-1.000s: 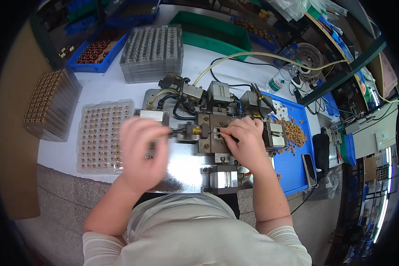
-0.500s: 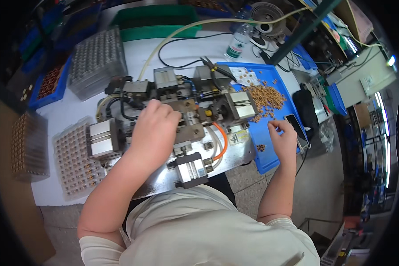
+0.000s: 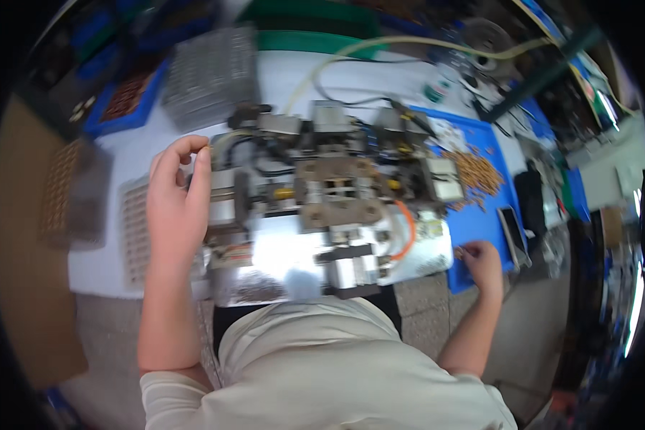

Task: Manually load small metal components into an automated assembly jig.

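Note:
My left hand [image 3: 175, 193] is raised over the left side of a metal fixture with several silver blocks [image 3: 356, 272]. Its thumb and index finger pinch together, and whatever is between them is too small to make out. Beneath and beside that hand lies a clear pitted tray [image 3: 132, 236] of small parts, partly covered by it. The square centre block [image 3: 340, 190] of the fixture is uncovered. Over the near part of a blue tray [image 3: 473, 226], my right hand [image 3: 484, 264] has its fingertips closed at a few small brass-coloured parts [image 3: 459, 252]; its grip is blurred.
A heap of brass-coloured parts [image 3: 480, 172] lies farther back in the blue tray, with a phone [image 3: 512, 233] at its right edge. Clear stacked trays [image 3: 211, 75] and a green bin [image 3: 308, 41] stand behind. An orange hose [image 3: 410, 229] loops at the fixture's right.
My left hand has moved from the fixture's centre leftward, uncovering the centre block. My right hand has lowered to the small parts at the tray's near end. The whole view has shifted and blurred.

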Tool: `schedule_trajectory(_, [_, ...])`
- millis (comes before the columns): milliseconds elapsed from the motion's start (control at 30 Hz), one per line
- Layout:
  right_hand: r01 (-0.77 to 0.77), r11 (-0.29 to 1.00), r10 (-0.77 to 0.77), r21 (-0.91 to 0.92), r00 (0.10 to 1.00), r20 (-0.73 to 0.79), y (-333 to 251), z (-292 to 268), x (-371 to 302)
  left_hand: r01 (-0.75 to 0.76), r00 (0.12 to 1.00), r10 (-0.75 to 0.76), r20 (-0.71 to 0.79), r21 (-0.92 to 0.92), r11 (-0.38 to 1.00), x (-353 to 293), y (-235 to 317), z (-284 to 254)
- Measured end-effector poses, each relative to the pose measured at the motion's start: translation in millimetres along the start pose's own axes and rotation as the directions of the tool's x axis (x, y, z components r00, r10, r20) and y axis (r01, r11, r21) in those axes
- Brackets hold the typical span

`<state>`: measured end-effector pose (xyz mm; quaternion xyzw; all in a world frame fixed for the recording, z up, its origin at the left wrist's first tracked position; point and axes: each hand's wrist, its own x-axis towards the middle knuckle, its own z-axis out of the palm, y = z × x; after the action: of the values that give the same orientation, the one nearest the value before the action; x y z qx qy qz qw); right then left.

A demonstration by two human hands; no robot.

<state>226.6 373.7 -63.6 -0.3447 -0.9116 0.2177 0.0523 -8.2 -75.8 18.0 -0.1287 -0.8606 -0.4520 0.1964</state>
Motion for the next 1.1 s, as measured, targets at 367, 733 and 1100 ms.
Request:
schedule_trajectory(367, [0.111, 0.993, -0.089, 0.038, 0.923, -0.374, -84.2, -31.4, 12.5, 0.373, 0.9, -0.413, 0.138, 0.247, 0.895, -61.8, -123.2, -62.8])
schedule_trajectory(733, [0.808, 0.558, -0.79, 0.191, 0.587, -0.179, -244.2, 33.0, 0.7, 0.261, 0.961, -0.276, -0.014, 0.376, 0.889, -81.7, -128.6, -53.3])
schedule_trajectory(1100, [0.805, 0.587, -0.799, 0.092, 0.593, -0.094, -250.9, 46.9, 11.5, 0.03, 0.93, 0.144, -0.339, 0.459, 0.888, -129.0, -123.2, -33.2])
